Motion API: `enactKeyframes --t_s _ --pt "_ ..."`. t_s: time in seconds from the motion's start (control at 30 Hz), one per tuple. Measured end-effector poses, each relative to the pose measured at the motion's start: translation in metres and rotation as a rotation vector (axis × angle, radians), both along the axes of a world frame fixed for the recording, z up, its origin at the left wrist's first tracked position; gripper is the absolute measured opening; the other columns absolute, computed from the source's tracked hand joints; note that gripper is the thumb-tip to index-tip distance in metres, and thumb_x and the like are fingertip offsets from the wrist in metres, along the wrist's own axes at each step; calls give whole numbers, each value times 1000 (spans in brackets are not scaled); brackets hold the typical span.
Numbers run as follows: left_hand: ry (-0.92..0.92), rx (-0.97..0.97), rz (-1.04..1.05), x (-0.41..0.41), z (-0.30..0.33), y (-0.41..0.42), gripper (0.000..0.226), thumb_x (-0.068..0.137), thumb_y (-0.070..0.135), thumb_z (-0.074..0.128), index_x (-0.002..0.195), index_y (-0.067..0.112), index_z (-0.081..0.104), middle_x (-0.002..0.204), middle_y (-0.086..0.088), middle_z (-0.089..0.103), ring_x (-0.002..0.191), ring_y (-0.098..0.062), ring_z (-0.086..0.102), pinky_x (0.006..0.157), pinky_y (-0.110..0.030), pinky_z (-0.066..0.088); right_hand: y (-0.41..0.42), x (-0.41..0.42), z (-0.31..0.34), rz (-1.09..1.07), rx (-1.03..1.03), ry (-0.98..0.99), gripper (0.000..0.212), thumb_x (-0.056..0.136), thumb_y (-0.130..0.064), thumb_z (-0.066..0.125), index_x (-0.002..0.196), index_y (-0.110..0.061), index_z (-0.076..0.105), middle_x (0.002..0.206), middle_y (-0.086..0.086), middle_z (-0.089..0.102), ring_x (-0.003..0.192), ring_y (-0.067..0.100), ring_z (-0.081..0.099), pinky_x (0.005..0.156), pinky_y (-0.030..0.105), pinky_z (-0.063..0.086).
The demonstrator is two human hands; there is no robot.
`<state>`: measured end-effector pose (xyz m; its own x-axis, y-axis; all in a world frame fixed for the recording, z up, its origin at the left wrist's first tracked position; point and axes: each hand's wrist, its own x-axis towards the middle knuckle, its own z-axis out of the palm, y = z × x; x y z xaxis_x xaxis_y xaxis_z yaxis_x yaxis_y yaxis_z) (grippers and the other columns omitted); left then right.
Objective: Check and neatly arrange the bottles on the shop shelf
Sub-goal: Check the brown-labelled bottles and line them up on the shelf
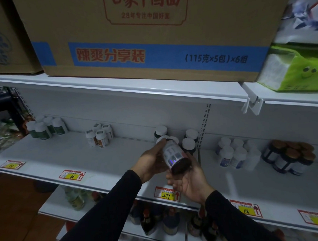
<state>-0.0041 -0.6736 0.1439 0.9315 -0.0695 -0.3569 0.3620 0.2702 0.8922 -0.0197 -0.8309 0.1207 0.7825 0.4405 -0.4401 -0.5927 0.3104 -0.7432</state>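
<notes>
Both hands hold one dark bottle tilted over the middle shelf.

The dark bottle (174, 156), white-capped and labelled, lies tipped with its cap toward the shelf back and its base toward the camera. Left hand (152, 163) grips it from the side, fingers curled up by the cap. Right hand (188, 182) cups it from below, palm up, thumb against the base. It is held above the white shelf (69, 152), just in front of three dark white-capped bottles (188, 139) that stand at the back wall. Farther left stand small white bottles (99, 134) and a green-labelled group (46, 127); to the right, white bottles (235, 153) and brown-lidded jars (291, 156). Price tag 299 (167, 193) sits on the shelf edge under the hands. A cardboard carton (148, 39) fills the shelf above.
</notes>
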Motion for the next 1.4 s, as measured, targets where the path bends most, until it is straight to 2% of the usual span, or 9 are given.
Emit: enactKeyframes --t_s 0.13,0.23,0.5,0.73,0.83,0.97,1.13,1.3,1.4 --pt "154 -6 35 -3 -6 0 67 87 68 48 107 7 64 67 -6 69 48 -14 63 45 -21 48 6 2 4 77 -21 -39 85 78 -75 37 87 0 77 71 20 67 52 23 64 48 25 52" --pt "220 13 20 -4 -9 2 74 84 75 45 101 5 63 63 -7 65 43 -14 58 43 -20 47 13 3 5 105 -57 -61 87 72 -79 36 74 -3 78 64 17 65 48 21 63 46 23 49" --pt "272 15 8 -5 -14 8 72 86 75 42 98 7 64 65 -7 66 43 -14 60 44 -19 48 15 4 -6 136 -80 -22 91 69 -79 37 87 4 69 63 17 65 46 21 62 43 22 50" --pt "-76 -36 56 -2 -6 16 41 83 40 70 110 10 65 96 -7 75 86 -20 71 76 -31 53 13 7 -8 -43 11 92 77 74 -64 52 114 1 61 90 25 71 62 27 69 53 28 58" --pt "-254 22 -35 -5 -3 16 49 74 22 80 120 14 64 116 -3 72 109 -20 67 87 -28 53 13 11 -10 -112 33 110 63 88 -60 49 119 -6 59 109 27 67 83 34 71 74 36 60" --pt "-357 120 -84 -3 -9 16 63 65 12 82 126 15 63 122 -4 69 118 -22 62 103 -41 47 15 11 -9 -183 72 87 45 96 -48 50 118 -9 58 113 21 67 101 37 67 97 46 51" --pt "-365 194 -93 -5 -9 13 66 64 8 82 126 15 62 120 -2 70 116 -19 64 99 -36 51 13 9 -13 -236 103 83 38 92 -37 58 115 -8 61 101 16 74 112 39 64 104 49 47" --pt "-421 378 -23 -2 -3 13 47 72 8 84 112 26 67 111 10 71 108 -7 64 86 -17 50 9 11 -22 -255 54 122 36 98 -35 54 119 -6 60 103 21 73 106 40 65 91 43 55" --pt "-442 522 -34 1 3 11 43 75 15 83 115 23 66 111 10 69 104 -6 64 82 -15 52 6 12 -25 -202 -35 95 38 97 -43 53 112 -9 61 102 22 73 99 37 68 88 41 56"
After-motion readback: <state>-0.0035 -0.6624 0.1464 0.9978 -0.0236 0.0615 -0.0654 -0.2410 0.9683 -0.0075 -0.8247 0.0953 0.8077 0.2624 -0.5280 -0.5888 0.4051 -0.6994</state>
